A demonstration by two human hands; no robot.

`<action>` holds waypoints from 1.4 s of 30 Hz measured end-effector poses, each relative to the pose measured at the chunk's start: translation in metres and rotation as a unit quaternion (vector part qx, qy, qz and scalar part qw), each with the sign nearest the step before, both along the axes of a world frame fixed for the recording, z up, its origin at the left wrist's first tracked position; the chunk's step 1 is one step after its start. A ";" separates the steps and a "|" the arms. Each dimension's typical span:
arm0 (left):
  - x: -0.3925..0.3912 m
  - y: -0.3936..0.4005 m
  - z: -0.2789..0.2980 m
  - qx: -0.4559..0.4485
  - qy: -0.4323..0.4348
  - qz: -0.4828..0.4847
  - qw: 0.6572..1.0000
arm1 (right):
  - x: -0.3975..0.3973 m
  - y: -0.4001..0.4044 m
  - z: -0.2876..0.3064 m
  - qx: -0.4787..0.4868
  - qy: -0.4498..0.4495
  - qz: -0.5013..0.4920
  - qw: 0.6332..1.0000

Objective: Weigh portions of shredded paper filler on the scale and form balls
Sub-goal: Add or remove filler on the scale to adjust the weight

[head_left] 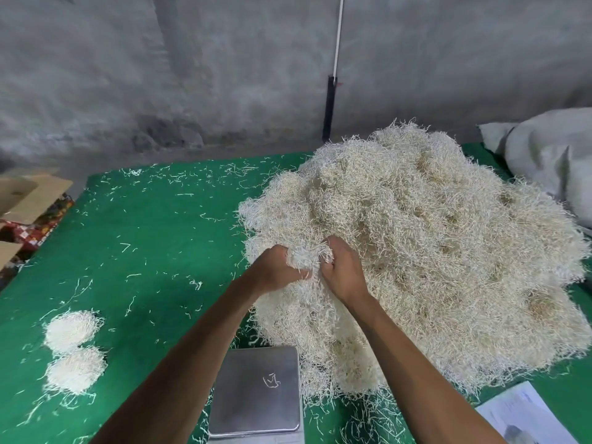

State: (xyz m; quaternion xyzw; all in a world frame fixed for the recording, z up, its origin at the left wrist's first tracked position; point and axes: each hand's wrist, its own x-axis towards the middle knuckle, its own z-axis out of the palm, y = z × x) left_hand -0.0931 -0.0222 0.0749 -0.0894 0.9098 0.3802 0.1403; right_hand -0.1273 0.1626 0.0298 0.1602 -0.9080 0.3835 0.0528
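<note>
Gripping a tuft of shredded paper [302,256] at the near-left edge of the large pile [416,257], both hands work side by side. Head view only.

Left hand [275,270]: fingers curled into the tuft from its left side, clamped on the shreds. Right hand [342,270]: fingers curled into the same tuft from its right side, likewise clamped on it. The tuft sits between the two hands and remains joined to the pile; whether it is partly lifted clear cannot be told.

Landmark: the scale [256,389], a flat metal-topped platform at the near edge of the green table surface [144,225].
- Pile: just beyond and to the right of the scale, its lower fringe touching the scale's right side.
- Hands and tuft: beyond the scale, above its far edge, forearms passing over the scale's left and right sides.
- Scale pan: only a few loose strands [270,382] lie on it.
- Two finished balls [73,350]: well left of the scale, touching each other, one behind the other.
- Printed sheet [525,415]: right of the scale, near the pile's near edge.
- Cardboard boxes [28,197]: far left, beyond the balls, off the table edge.
- White sack [551,155]: far right, behind the pile.
- Loose strands scattered over the green surface left of and beyond the scale.
</note>
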 end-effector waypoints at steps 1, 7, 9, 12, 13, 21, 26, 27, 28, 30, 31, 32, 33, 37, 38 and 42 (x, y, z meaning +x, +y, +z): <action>-0.002 -0.002 0.002 0.026 -0.008 0.022 0.999 | 0.001 0.003 -0.002 0.042 0.010 -0.005 0.999; -0.002 -0.014 0.013 0.087 -0.052 0.063 0.993 | 0.003 0.001 -0.010 0.145 0.000 -0.049 0.988; 0.001 -0.010 0.011 0.103 -0.050 0.081 0.990 | 0.001 -0.006 -0.013 0.135 -0.024 -0.063 0.988; 0.013 -0.012 0.017 0.155 -0.035 0.078 0.984 | -0.008 -0.004 -0.018 0.115 -0.088 -0.105 0.984; 0.017 -0.015 0.019 0.183 -0.017 0.071 0.981 | -0.012 0.000 -0.020 0.108 -0.108 -0.123 0.981; 0.026 -0.023 0.038 0.448 0.075 0.235 0.859 | -0.023 0.016 -0.020 0.034 -0.201 -0.193 0.960; 0.029 -0.051 0.037 0.467 0.069 0.274 0.838 | -0.019 0.028 -0.029 -0.010 -0.225 -0.225 0.948; 0.030 -0.053 0.034 0.482 0.063 0.251 0.837 | -0.018 0.025 -0.028 -0.014 -0.217 -0.219 0.951; 0.031 -0.052 0.033 0.482 0.064 0.252 0.837 | -0.017 0.022 -0.027 -0.022 -0.212 -0.200 0.956; 0.031 -0.049 0.031 0.456 0.073 0.260 0.848 | -0.014 0.013 -0.024 -0.043 -0.200 -0.141 0.969; 0.031 -0.047 0.028 0.456 0.073 0.256 0.850 | -0.013 0.009 -0.021 -0.045 -0.184 -0.115 0.975; 0.031 -0.044 0.026 0.467 0.067 0.256 0.843 | -0.012 0.007 -0.018 -0.040 -0.159 -0.097 0.982; 0.030 -0.041 0.026 0.470 0.064 0.268 0.839 | -0.011 0.004 -0.014 -0.031 -0.131 -0.081 0.988; 0.026 -0.034 0.026 0.429 0.061 0.317 0.844 | -0.007 -0.011 0.010 0.062 -0.063 0.014 0.996; 0.026 -0.033 0.025 0.430 0.057 0.323 0.841 | -0.004 -0.015 0.017 0.102 -0.051 0.025 0.993; 0.041 -0.028 0.031 0.440 0.066 0.331 0.832 | 0.018 -0.031 0.039 0.247 0.056 0.003 0.967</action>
